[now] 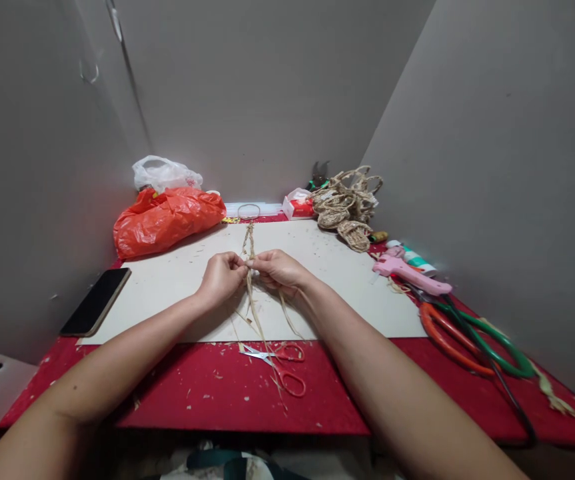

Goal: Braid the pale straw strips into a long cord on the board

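A thin plait of pale straw (250,241) lies along the middle of a cream board (177,280), its braided end pointing away from me. My left hand (221,277) and my right hand (278,269) meet over it, each with fingers pinched on the loose straw strands. The free strand ends (257,317) trail toward me from under my hands, reaching small red-handled scissors (283,365) that lie on the red table (207,393) near its front edge.
An orange plastic bag (167,219) and a white bag (164,173) sit at the back left, a black phone (96,301) at the left. Woven straw pieces (346,203), a pink glue gun (410,272) and large orange and green shears (472,337) lie at the right. Grey walls close in.
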`<state>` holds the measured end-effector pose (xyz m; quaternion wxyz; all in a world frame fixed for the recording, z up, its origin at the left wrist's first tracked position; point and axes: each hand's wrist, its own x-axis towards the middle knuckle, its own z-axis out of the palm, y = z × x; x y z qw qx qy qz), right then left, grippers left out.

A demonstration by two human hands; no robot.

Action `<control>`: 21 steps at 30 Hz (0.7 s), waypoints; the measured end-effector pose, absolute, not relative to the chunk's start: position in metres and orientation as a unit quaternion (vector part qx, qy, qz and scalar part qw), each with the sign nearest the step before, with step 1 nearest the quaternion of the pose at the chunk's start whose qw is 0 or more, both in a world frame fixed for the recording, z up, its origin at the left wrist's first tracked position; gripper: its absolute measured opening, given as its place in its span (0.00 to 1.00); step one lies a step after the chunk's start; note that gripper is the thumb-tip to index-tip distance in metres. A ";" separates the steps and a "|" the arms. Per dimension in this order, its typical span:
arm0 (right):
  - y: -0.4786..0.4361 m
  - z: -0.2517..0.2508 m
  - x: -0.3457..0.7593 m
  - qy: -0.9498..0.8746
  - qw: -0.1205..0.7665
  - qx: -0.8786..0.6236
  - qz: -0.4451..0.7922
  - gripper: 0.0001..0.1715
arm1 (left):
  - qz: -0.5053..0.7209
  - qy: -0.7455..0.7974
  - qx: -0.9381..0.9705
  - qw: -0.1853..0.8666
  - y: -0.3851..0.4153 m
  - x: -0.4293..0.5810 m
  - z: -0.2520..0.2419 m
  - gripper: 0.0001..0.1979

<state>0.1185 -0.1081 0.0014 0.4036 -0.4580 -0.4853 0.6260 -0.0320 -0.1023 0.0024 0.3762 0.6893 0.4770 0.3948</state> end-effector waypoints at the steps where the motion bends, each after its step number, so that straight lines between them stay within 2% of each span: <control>1: -0.108 0.001 0.118 -0.486 0.405 -0.464 0.620 0.18 | 0.393 0.479 0.691 0.373 -0.103 -0.032 0.002 0.02; 10: -0.112 0.009 0.114 -0.484 0.430 -0.486 0.586 0.17 | 0.396 0.466 0.629 0.480 -0.106 -0.030 0.009 0.03; 16: -0.112 0.010 0.121 -0.490 0.403 -0.441 0.634 0.12 | 0.481 0.449 0.688 0.306 -0.096 -0.034 0.009 0.03; 18: -0.111 0.009 0.123 -0.488 0.394 -0.424 0.653 0.13 | 0.461 0.440 0.690 0.342 -0.094 -0.033 0.009 0.07; 21: -0.109 0.005 0.125 -0.496 0.370 -0.401 0.676 0.14 | 0.386 0.398 0.656 0.512 -0.093 -0.030 0.008 0.09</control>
